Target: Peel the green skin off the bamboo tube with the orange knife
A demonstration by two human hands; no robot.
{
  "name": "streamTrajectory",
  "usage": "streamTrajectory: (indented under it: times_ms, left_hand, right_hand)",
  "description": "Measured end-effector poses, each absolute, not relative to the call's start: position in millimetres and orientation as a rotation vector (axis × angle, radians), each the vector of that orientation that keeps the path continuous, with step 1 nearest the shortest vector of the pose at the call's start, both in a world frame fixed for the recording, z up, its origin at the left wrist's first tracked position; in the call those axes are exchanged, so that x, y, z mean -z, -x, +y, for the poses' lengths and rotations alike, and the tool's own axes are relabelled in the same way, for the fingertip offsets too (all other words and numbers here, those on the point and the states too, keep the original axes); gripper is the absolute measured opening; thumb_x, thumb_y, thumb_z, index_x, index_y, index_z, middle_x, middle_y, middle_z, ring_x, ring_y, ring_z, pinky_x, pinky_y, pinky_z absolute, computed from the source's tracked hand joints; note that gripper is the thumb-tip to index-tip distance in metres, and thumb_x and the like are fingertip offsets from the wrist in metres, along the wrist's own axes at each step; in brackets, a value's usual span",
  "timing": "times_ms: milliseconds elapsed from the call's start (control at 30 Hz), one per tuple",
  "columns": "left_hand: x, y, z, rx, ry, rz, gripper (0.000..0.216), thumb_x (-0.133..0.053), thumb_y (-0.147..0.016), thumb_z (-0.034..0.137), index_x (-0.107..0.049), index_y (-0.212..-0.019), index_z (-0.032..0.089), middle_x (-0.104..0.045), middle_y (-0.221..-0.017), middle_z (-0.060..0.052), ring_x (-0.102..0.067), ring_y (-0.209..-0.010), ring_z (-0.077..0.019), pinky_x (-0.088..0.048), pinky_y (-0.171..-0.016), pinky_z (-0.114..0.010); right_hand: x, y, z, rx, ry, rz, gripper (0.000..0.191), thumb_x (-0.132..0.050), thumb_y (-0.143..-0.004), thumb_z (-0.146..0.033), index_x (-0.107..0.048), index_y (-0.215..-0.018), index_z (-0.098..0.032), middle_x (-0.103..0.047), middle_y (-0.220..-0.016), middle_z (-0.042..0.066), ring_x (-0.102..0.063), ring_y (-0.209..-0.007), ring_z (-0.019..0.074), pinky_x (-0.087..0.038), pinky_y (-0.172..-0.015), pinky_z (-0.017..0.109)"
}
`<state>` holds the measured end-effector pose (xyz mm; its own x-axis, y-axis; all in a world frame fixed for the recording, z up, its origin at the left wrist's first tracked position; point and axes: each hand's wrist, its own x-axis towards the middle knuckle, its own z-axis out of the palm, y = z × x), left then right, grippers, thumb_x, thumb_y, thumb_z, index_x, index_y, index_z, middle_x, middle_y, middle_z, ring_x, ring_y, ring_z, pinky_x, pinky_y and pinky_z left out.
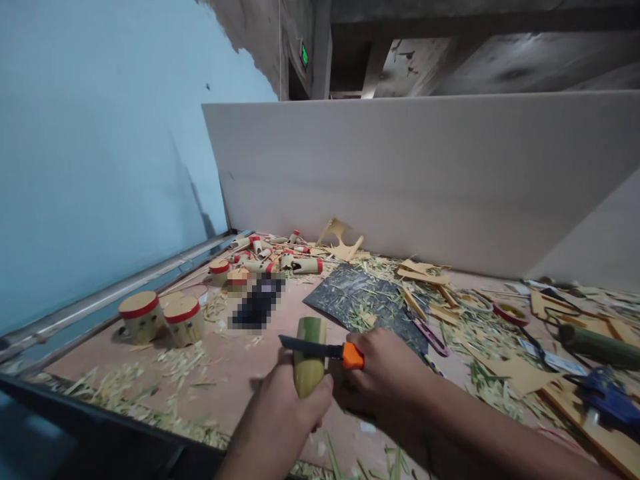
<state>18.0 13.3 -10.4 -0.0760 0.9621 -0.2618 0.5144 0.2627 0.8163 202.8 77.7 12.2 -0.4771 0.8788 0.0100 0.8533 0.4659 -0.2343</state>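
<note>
My left hand [287, 407] is closed around the lower part of a short piece of bamboo [310, 373], green at its far end and paler toward me. My right hand [383, 373] grips a utility knife by its orange handle [353, 355]. The knife's dark blade [305, 346] points left and lies across the bamboo's upper side, just beyond my left fingers. How deep the edge bites, if at all, I cannot tell. Beneath both hands is the work table [240, 373], strewn with pale shavings.
Bamboo cups with red rims [140, 317] stand at left. Behind lie cut bamboo pieces [305, 266] and a dark mat [355, 300] under shavings. To the right are pink scissors [433, 339], a tape roll [510, 313], a green bamboo length [597, 345] and a blue tool [610, 397].
</note>
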Motion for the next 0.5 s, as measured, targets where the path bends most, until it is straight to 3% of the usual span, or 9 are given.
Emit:
streamTrajectory:
  times_ms: [100, 200, 367, 500]
  left_hand:
    - [2, -22, 10, -0.617, -1.423, 1.851, 0.018, -0.058, -0.087, 0.037, -0.063, -0.097, 0.023, -0.069, -0.073, -0.002, -0.065, -0.067, -0.0217, -0.038, -0.060, -0.028]
    - [1, -21, 8, -0.700, -1.410, 1.862, 0.022, -0.062, -0.082, 0.032, -0.061, -0.103, 0.026, -0.067, -0.075, 0.000, -0.062, -0.066, -0.0209, -0.034, -0.060, -0.026]
    - [12, -14, 9, -0.854, -1.359, 1.693, 0.023, -0.068, -0.080, 0.039, -0.062, -0.098, 0.027, -0.059, -0.063, 0.004, -0.056, -0.055, -0.0190, -0.029, -0.055, -0.025]
    - [14, -13, 9, -0.824, -1.298, 1.583, 0.025, -0.066, -0.082, 0.043, -0.062, -0.096, 0.023, -0.059, -0.062, 0.004, -0.052, -0.054, -0.0180, -0.031, -0.054, -0.025]
  right_hand:
    - [-13, -198, 68, -0.375, 1.498, -2.596, 0.014, -0.063, -0.078, -0.033, -0.066, -0.074, -0.020, -0.069, -0.064, 0.004, -0.051, -0.052, 0.0133, -0.025, -0.051, 0.024]
    - [-15, -197, 62, -0.357, 1.467, -2.647, 0.016, -0.060, -0.080, -0.032, -0.068, -0.073, -0.020, -0.071, -0.066, 0.005, -0.056, -0.054, 0.0149, -0.027, -0.051, 0.025]
    - [-16, -188, 61, -0.152, 1.618, -2.635, 0.018, -0.063, -0.078, -0.032, -0.074, -0.083, -0.020, -0.077, -0.073, 0.010, -0.068, -0.063, 0.0223, -0.029, -0.053, 0.028]
    - [-25, -189, 75, -0.112, 1.758, -2.539, 0.017, -0.068, -0.079, -0.033, -0.076, -0.089, -0.021, -0.077, -0.077, 0.009, -0.070, -0.069, 0.0233, -0.034, -0.057, 0.028]
